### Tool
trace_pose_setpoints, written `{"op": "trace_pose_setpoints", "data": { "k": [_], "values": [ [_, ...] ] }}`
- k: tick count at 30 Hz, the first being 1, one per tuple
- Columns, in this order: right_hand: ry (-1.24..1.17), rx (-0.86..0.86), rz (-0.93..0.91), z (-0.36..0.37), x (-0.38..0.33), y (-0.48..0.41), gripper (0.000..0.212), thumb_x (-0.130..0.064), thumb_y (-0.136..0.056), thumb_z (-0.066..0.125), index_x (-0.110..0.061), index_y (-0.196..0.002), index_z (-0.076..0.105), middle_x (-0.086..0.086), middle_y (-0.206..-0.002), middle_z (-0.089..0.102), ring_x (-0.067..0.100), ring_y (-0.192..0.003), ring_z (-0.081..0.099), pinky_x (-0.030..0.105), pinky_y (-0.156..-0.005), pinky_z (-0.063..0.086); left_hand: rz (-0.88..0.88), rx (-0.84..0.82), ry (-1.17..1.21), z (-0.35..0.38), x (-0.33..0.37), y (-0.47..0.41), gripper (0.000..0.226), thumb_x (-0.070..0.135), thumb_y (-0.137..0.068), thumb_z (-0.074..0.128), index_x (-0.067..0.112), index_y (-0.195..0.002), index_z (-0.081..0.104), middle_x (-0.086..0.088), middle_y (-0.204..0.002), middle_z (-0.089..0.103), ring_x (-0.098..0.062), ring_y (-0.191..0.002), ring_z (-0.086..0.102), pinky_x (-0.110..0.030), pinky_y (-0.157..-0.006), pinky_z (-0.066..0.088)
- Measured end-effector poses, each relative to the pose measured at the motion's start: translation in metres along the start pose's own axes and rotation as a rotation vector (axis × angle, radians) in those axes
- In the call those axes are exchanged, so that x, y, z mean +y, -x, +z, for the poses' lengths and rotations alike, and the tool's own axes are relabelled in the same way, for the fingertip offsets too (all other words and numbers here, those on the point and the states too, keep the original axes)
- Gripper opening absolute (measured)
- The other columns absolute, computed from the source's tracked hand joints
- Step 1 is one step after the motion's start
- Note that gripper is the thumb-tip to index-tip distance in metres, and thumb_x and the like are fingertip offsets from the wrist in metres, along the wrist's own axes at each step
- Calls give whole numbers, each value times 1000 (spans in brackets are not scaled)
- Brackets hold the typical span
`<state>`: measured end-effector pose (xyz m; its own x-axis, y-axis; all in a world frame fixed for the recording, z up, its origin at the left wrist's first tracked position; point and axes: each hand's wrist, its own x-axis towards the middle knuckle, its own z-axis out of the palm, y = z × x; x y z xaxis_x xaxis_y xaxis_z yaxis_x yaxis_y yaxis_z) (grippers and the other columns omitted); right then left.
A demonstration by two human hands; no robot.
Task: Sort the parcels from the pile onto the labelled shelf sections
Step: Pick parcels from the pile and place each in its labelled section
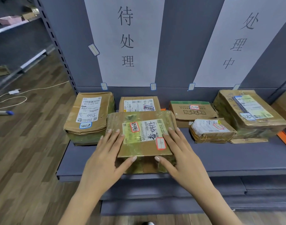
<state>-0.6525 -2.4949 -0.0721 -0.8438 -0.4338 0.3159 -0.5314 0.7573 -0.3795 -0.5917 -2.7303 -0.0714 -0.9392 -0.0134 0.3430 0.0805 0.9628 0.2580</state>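
Note:
A taped cardboard parcel (pixel 139 117) with a white label and red-edged stickers rests on the grey shelf (pixel 236 159), under the left paper sign (pixel 126 39). My left hand (pixel 105 158) lies on its left side with fingers spread over the top and thumb on the front edge. My right hand (pixel 179 153) mirrors it on the right side. Both hands clasp the box. Behind it stand a tall parcel (pixel 88 116) and a flat parcel (pixel 139 103). Under the right sign (pixel 243 39) lie three more parcels (pixel 194 109), (pixel 210 129), (pixel 247 109).
Another brown box (pixel 285 104) shows at the far right edge. An orange strip (pixel 285 140) lies on the shelf's right end. Lower grey shelves (pixel 171 200) sit below. Wooden floor with a white cable and charger (pixel 14 91) spreads to the left, beside another rack (pixel 17 30).

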Motion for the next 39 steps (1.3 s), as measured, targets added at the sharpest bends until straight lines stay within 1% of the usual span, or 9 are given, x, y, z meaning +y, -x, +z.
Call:
{"op": "trace_pose_setpoints", "data": {
  "k": [5, 9, 12, 22, 26, 30, 33, 36, 39],
  "values": [
    [3, 47, -28, 7, 3, -7, 72, -65, -92, 39, -17, -144, 49, -6, -158, 33, 9, -150, 13, 25, -101, 33, 30, -5, 10, 6, -7, -7, 79, 68, -95, 28, 5, -138, 51, -9, -148, 46, -25, -142, 32, -36, -116, 22],
    [17, 78, -40, 10, 4, -12, 75, -68, -95, 30, -14, -141, 52, 0, -155, 41, 16, -148, 20, 27, -103, 33, 23, -20, -7, 9, -9, -14, 81, 69, -95, 23, 6, -140, 49, -9, -149, 45, -26, -142, 32, -44, -113, 33],
    [14, 67, -32, 12, 5, -16, 78, -71, -95, 25, -14, -141, 51, 0, -156, 40, 16, -149, 19, 26, -105, 31, 17, -28, -4, 9, -10, -17, 81, 69, -96, 22, 6, -141, 48, -9, -149, 45, -27, -142, 32, -48, -110, 35],
    [-1, 51, -30, 12, 8, -19, 79, -70, -93, 30, -13, -146, 46, -2, -158, 35, 13, -151, 12, 27, -113, 16, 6, -31, 10, 11, -12, -20, 81, 70, -95, 23, 8, -141, 48, -8, -149, 45, -26, -142, 32, -46, -108, 38],
    [8, 12, 2, 10, 6, -18, 79, -69, -90, 32, -17, -150, 41, -9, -161, 28, 9, -151, 6, 25, -103, 31, 21, -39, -6, 10, -12, -19, 82, 70, -95, 23, 8, -141, 47, -8, -150, 43, -26, -143, 31, -45, -116, 27],
    [29, -37, 6, 3, 4, -17, 82, -71, -89, 29, -21, -153, 34, -10, -163, 20, 9, -152, 2, 29, -112, 25, 20, -66, -15, 6, -11, -18, 84, 72, -93, 20, 9, -144, 45, -6, -152, 41, -24, -145, 28, -45, -118, 22],
    [31, -37, 21, -3, -1, -13, 85, -75, -88, 26, -21, -153, 34, -6, -164, 20, 12, -152, 6, 32, -118, 18, 29, -62, -14, -1, -10, -20, 85, 72, -92, 19, 10, -145, 44, -5, -153, 40, -21, -146, 26, -41, -120, 14],
    [22, -5, 60, -10, -9, -10, 89, -79, -88, 16, -20, -153, 35, -4, -163, 23, 17, -152, 12, 34, -118, 20, 43, -28, -4, -10, -7, -23, 84, 71, -93, 18, 9, -144, 45, -6, -152, 42, -20, -145, 28, -38, -120, 10],
    [34, 49, 100, -20, -16, -11, 83, -71, -91, 25, -18, -154, 32, -2, -162, 26, 17, -151, 16, 34, -119, 20, 68, 18, 19, -19, -1, -29, 80, 67, -94, 21, 11, -147, 40, -6, -153, 39, -18, -146, 26, -36, -120, 10]
  ]
}}
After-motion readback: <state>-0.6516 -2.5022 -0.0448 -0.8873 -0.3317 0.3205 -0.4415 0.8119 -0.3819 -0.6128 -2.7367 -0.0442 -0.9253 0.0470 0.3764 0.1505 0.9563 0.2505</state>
